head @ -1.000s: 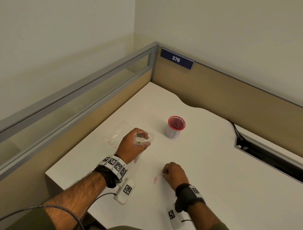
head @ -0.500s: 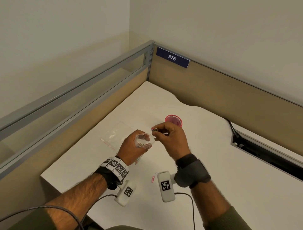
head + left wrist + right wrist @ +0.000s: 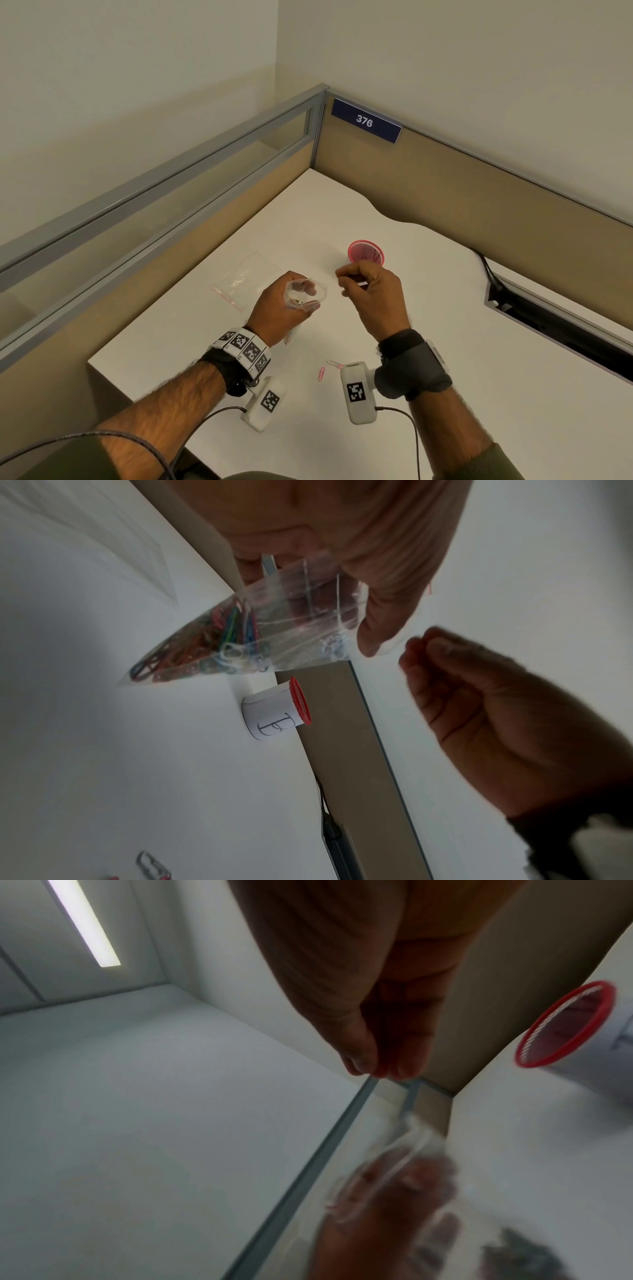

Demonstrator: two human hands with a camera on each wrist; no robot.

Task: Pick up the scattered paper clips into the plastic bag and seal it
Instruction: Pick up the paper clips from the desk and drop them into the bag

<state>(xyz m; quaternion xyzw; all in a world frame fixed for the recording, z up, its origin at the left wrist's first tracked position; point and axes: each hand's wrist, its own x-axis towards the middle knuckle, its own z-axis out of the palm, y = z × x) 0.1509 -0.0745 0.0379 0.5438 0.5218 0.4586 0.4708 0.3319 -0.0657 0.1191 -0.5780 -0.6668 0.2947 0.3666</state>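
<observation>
While we're holding the plastic bag (image 3: pixel 306 294) up off the surface (image 3: pixel 445 342) in our left hand (image 3: pixel 277 308), fingers are curling round its neck and keeping the mouth spread open; in the left wrist view the bag's lower corner (image 3: pixel 192 653) is packed with a bunch of coloured paper clips. Our right hand (image 3: pixel 371 294) is hovering just beside the bag's mouth, fingers curled, thumb and fingertips (image 3: pixel 377 1064) pressing together in a pinch. We can't tell whether a clip is sitting in that pinch: the right wrist view is blurred and nothing clear is showing between the tips. Two loose clips are lying on the surface near our wrists: a pink paper clip (image 3: pixel 321 374) and, just beside it, a silver paper clip (image 3: pixel 333 363) partly hidden by the right wrist camera (image 3: pixel 358 392). Behind our right hand a white cup (image 3: pixel 270 715) with a red mesh rim (image 3: pixel 365 253) is standing upright, a letter P drawn on its side. A second clear bag (image 3: pixel 245 279) with a red strip is lying flat on the surface to the left, apart from the held bag. On the partition at the corner, a blue plate (image 3: pixel 365 120) is reading 376.
</observation>
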